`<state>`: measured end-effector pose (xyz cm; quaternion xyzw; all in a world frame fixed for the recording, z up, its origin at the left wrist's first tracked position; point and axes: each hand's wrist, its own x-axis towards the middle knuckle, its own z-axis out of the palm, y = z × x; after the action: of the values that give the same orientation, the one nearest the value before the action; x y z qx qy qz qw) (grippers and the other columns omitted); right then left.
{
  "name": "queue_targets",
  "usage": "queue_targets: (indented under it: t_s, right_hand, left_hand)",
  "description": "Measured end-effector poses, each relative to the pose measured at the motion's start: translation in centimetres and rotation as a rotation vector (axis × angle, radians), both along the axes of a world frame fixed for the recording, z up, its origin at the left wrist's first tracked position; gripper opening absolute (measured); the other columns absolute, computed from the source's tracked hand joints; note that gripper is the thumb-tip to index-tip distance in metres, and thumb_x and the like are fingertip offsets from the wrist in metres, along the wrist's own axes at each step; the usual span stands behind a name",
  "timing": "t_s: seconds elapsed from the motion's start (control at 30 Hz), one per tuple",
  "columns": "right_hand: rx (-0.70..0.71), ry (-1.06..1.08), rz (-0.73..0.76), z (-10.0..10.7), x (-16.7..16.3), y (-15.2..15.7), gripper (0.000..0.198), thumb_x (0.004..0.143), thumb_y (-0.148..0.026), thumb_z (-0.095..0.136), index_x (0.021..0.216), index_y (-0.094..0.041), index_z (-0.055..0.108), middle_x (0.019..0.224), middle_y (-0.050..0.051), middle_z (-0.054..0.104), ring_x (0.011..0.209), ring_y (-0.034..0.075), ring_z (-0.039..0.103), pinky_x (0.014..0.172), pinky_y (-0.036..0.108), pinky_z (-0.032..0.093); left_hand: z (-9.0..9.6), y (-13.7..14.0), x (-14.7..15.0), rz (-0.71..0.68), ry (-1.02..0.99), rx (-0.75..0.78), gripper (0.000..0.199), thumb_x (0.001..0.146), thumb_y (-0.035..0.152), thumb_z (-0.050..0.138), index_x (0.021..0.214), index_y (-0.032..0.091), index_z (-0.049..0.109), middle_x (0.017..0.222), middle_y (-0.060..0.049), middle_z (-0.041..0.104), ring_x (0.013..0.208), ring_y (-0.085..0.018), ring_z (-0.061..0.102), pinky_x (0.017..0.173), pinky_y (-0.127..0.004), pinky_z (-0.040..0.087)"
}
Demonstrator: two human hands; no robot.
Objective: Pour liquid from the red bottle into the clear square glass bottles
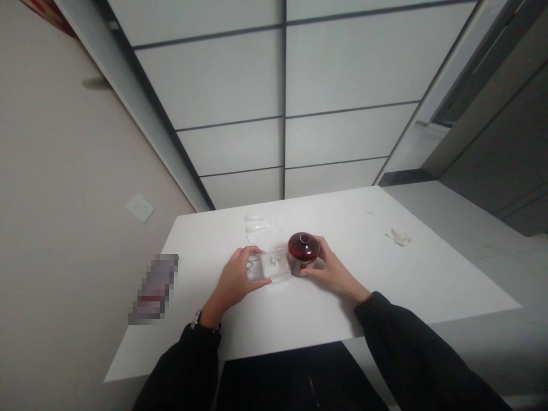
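On the white table, my left hand (240, 275) curves round clear square pieces, thumb and fingers on opposite sides. The nearer clear piece (254, 267) sits partly inside that grip, and a second clear square block (276, 266) lies right beside it, with a round shape in its top. I cannot tell whether the two are joined. My right hand (327, 267) is wrapped round a squat dark red bottle (303, 248) with a small round opening on top. The bottle stands upright at the block's right edge, its lower part paler.
Thin clear plastic strips (261, 227) lie behind the hands. A crumpled whitish scrap (399, 237) rests on the right of the table (385, 285). A blurred-out flat item (154, 288) is at the left edge. White panelled doors (222, 80) stand beyond.
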<state>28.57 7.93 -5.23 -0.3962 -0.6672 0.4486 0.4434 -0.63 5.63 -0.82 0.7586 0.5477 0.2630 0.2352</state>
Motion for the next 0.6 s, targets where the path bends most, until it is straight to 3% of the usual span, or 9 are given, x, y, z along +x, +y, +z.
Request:
queue_targets:
  t_s: [0.13, 0.23, 0.33, 0.4, 0.5, 0.6]
  right_hand:
    - [0.046, -0.018, -0.009, -0.3, -0.5, 1.2, 0.08, 0.076, -0.046, 0.091, 0.142, -0.023, 0.051, 0.139, 0.015, 0.065, 0.129, 0.032, 0.065, 0.114, 0.054, 0.048]
    - [0.109, -0.048, -0.038, -0.5, -0.2, 1.5, 0.089, 0.074, -0.058, 0.089, 0.147, -0.023, 0.052, 0.148, 0.017, 0.061, 0.139, 0.036, 0.058, 0.122, 0.058, 0.041]
    - [0.171, -0.063, -0.107, -0.7, 1.1, 2.0, 0.074, 0.096, -0.07, 0.058, 0.155, -0.026, 0.047, 0.163, 0.015, 0.049, 0.152, 0.034, 0.045, 0.127, 0.057, 0.035]
    - [0.195, -0.096, -0.17, -0.8, 2.0, 2.9, 0.058, 0.108, -0.061, 0.038, 0.155, -0.028, 0.047, 0.162, 0.013, 0.05, 0.153, 0.031, 0.044, 0.128, 0.059, 0.033]
    - [0.23, -0.194, -0.165, -1.1, 2.9, 4.9, 0.053, 0.104, -0.051, 0.054, 0.152, -0.027, 0.052, 0.155, 0.014, 0.057, 0.147, 0.032, 0.051, 0.126, 0.062, 0.034]
    - [0.276, -0.28, -0.037, -1.2, 2.7, 6.7, 0.06, 0.095, -0.046, 0.07, 0.15, -0.026, 0.056, 0.155, 0.014, 0.058, 0.145, 0.034, 0.054, 0.125, 0.06, 0.038]
  left_hand:
    - [0.0, 1.1, -0.4, -0.011, -0.007, -0.002, 0.063, 0.07, 0.026, 0.093, 0.124, 0.023, 0.059, 0.125, -0.008, 0.065, 0.12, -0.031, 0.064, 0.108, -0.05, 0.05]
    - [0.1, 1.7, -0.6, -0.018, -0.016, -0.001, 0.062, 0.07, 0.026, 0.093, 0.123, 0.024, 0.06, 0.125, -0.008, 0.066, 0.12, -0.031, 0.063, 0.107, -0.05, 0.05]
    - [0.0, 2.2, -0.8, -0.023, -0.031, 0.003, 0.062, 0.071, 0.026, 0.093, 0.123, 0.024, 0.06, 0.125, -0.007, 0.066, 0.119, -0.031, 0.063, 0.106, -0.05, 0.05]
    - [-0.1, 2.4, -0.8, -0.03, -0.047, 0.011, 0.061, 0.07, 0.027, 0.093, 0.122, 0.025, 0.061, 0.124, -0.007, 0.067, 0.118, -0.031, 0.063, 0.106, -0.051, 0.05]
    - [-0.3, 2.7, -0.8, -0.045, -0.081, 0.032, 0.058, 0.071, 0.031, 0.093, 0.121, 0.025, 0.062, 0.123, -0.007, 0.068, 0.116, -0.032, 0.064, 0.105, -0.052, 0.05]
    - [-0.5, 2.8, -0.8, -0.046, -0.139, 0.067, 0.061, 0.071, 0.044, 0.093, 0.122, 0.025, 0.064, 0.124, -0.01, 0.069, 0.116, -0.034, 0.065, 0.105, -0.055, 0.05]
